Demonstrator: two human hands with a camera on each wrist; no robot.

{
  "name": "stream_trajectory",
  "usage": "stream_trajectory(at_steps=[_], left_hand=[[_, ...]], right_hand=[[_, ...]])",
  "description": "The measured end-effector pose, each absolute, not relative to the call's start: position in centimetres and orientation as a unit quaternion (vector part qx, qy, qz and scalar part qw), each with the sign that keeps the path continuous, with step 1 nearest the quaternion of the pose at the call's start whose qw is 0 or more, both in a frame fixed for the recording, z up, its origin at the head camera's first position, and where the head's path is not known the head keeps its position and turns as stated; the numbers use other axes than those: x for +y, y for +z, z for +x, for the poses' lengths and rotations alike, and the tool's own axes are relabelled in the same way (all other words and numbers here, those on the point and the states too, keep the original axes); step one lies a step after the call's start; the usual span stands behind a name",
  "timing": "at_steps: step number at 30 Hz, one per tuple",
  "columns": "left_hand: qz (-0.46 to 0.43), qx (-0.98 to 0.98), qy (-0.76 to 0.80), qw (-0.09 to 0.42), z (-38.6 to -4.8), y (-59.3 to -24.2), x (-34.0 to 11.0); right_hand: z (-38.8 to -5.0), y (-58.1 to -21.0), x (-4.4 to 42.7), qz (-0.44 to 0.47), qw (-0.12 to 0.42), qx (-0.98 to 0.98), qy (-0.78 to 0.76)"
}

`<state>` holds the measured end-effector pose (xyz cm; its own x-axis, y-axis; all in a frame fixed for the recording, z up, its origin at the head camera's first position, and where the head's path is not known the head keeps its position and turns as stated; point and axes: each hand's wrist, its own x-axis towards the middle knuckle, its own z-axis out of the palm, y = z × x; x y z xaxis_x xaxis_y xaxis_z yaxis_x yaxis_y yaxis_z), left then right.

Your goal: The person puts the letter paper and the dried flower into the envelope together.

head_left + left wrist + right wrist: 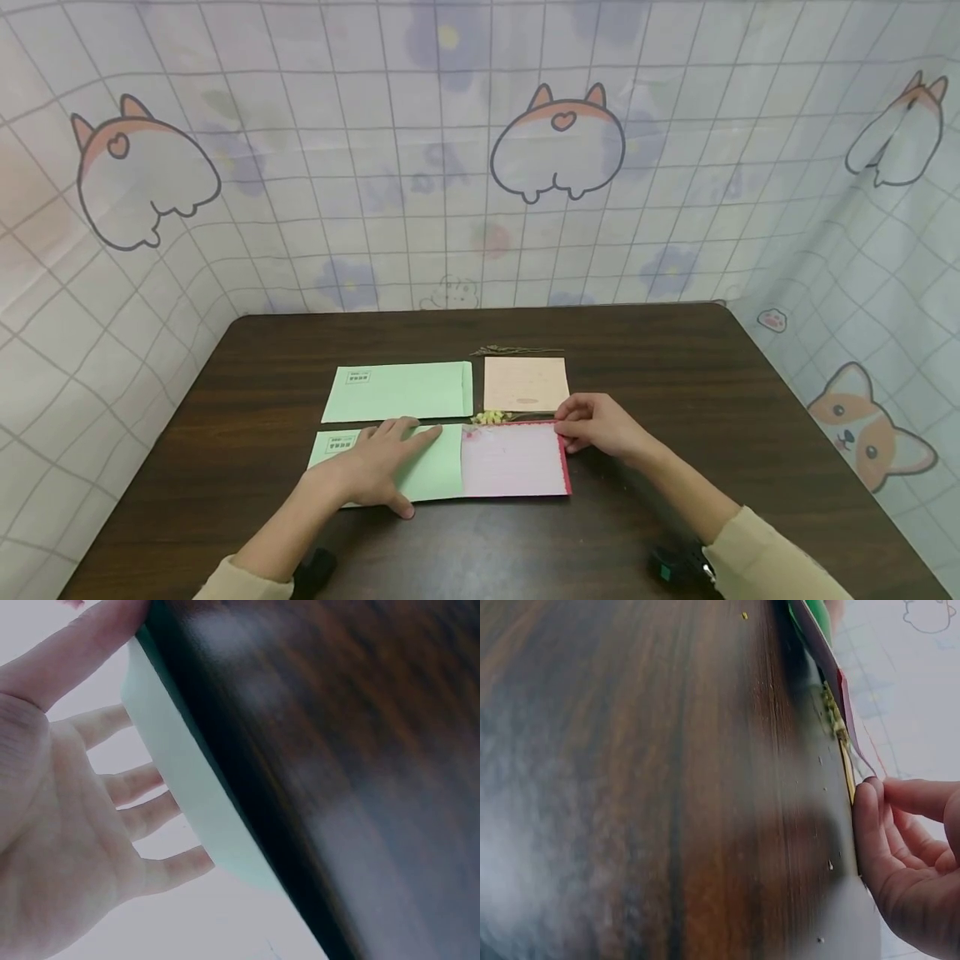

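My left hand (382, 462) rests with spread fingers on the near green envelope (431, 475). From that envelope's right end sticks out a pink card (513, 462) with a red edge. At the card's upper right corner, my right hand (596, 427) pinches it between thumb and fingers; the right wrist view shows the card's thin edge (866, 761) at the fingertips. In the left wrist view the left fingers (146, 814) lie over the envelope's far side, partly hidden by its edge. How much of the card lies inside the envelope is hidden.
A second green envelope (397, 393) lies behind the first. Right of it is a beige card (525, 383), with dried stems (517, 350) behind it and small yellow flowers (491, 417) at its front. Dark devices (675, 567) sit by both wrists. Patterned cloth (450, 167) encloses the brown table (637, 350).
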<state>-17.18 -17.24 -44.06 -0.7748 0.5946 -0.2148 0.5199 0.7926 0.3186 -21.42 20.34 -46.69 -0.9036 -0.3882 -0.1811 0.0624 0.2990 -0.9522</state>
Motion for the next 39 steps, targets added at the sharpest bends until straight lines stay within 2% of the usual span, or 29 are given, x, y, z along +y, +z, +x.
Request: stream_trajectory(at_steps=[39], left_hand=[[0.285,0.937,0.119,0.164,-16.9,-43.5,-17.1]], right_hand=[[-21.3,-47.3,18.5,-0.123,0.225,0.756,-0.603]])
